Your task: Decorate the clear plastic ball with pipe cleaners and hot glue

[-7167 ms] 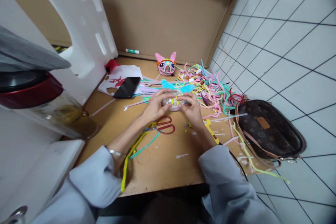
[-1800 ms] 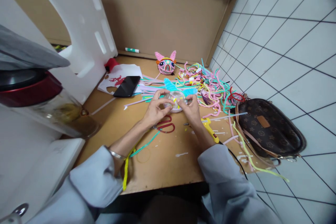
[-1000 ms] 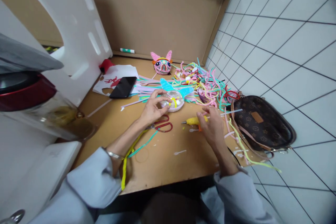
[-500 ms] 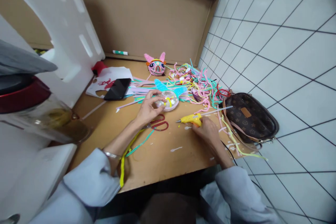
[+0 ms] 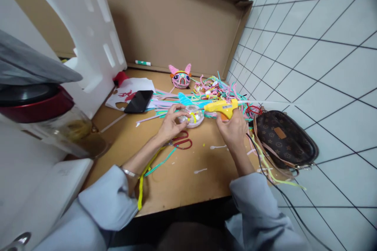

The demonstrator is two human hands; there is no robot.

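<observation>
Clear round ball (image 5: 191, 116) with pink lower half and a yellow pipe-cleaner strip across it, resting on the table (image 5: 182, 172), pinched by left hand (image 5: 171, 123); right hand (image 5: 234, 129) grips yellow glue gun (image 5: 221, 106), nozzle pointing at it.

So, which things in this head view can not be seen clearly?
- Nozzle tip of the yellow glue gun: too small to tell if it touches the clear dome.
- Dome's near left side: covered by the left hand.
- Gun's trigger: hidden by the right hand.
- Scissors: blades hidden under the left wrist.
</observation>
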